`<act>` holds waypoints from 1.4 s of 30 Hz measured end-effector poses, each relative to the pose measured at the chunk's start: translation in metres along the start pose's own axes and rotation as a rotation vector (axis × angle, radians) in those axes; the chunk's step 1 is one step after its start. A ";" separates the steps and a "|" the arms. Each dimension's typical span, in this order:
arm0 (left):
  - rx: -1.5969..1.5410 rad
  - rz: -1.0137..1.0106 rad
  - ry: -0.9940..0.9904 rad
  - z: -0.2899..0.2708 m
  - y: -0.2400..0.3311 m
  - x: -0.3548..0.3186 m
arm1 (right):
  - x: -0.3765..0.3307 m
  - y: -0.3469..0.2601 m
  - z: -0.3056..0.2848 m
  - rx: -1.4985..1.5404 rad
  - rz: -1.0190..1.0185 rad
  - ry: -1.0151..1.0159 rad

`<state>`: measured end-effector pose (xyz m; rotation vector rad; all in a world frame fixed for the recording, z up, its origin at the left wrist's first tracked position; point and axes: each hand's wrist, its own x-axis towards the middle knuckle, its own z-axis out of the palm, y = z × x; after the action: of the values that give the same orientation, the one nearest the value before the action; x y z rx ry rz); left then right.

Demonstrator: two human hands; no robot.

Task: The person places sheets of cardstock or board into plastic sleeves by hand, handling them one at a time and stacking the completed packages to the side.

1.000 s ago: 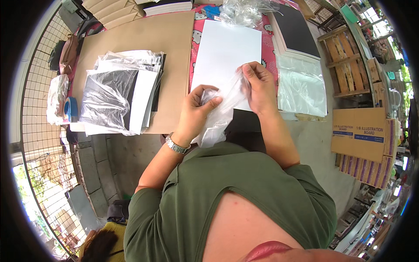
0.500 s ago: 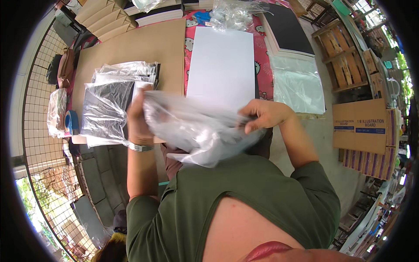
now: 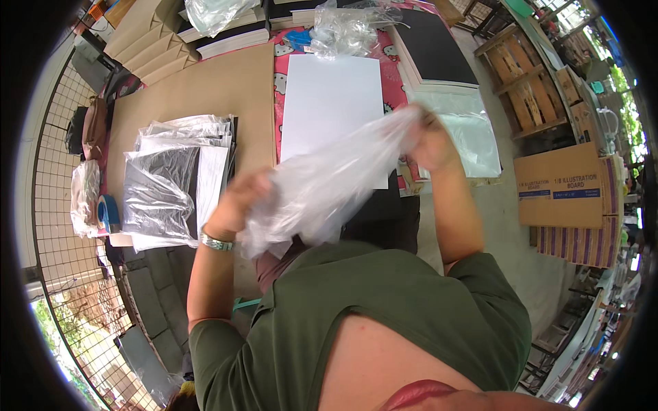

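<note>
A clear plastic bag (image 3: 322, 181) is stretched slantwise between my two hands, blurred by motion. My left hand (image 3: 236, 205), with a metal watch at the wrist, is closed on its lower left part. My right hand (image 3: 433, 140) is raised higher and grips the bag's upper right end. Behind the bag lies a white sheet or board (image 3: 332, 99), its lower part covered by the plastic. A black board (image 3: 377, 209) shows below it, near my lap. The fingertips are partly hidden by blur and plastic.
Plastic-wrapped black and white boards (image 3: 161, 188) lie on brown cardboard (image 3: 233, 85) at left. Flat clear bags (image 3: 473, 130) lie at right, below a stack of black boards (image 3: 439, 48). Crumpled plastic (image 3: 343, 31) sits at the back. Blue tape (image 3: 107, 211) is at far left.
My right hand has risen, drawing the bag out into a long slant. My left hand has shifted slightly lower. The view has moved a little, so the table things appear lower and further left.
</note>
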<state>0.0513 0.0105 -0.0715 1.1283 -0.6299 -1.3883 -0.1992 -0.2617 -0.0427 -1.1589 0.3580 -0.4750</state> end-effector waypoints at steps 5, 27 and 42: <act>0.309 0.096 -0.031 0.019 0.010 0.011 | 0.011 -0.005 -0.016 0.150 0.148 0.028; 0.206 0.238 0.457 -0.109 0.024 0.234 | 0.161 0.030 -0.093 -0.180 0.068 0.210; 0.954 0.204 0.705 -0.025 0.129 0.242 | 0.190 -0.029 -0.090 -0.635 0.055 0.482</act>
<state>0.1645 -0.2369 -0.0300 2.0933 -0.8617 -0.3855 -0.0891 -0.4425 -0.0531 -1.6367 1.0087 -0.6141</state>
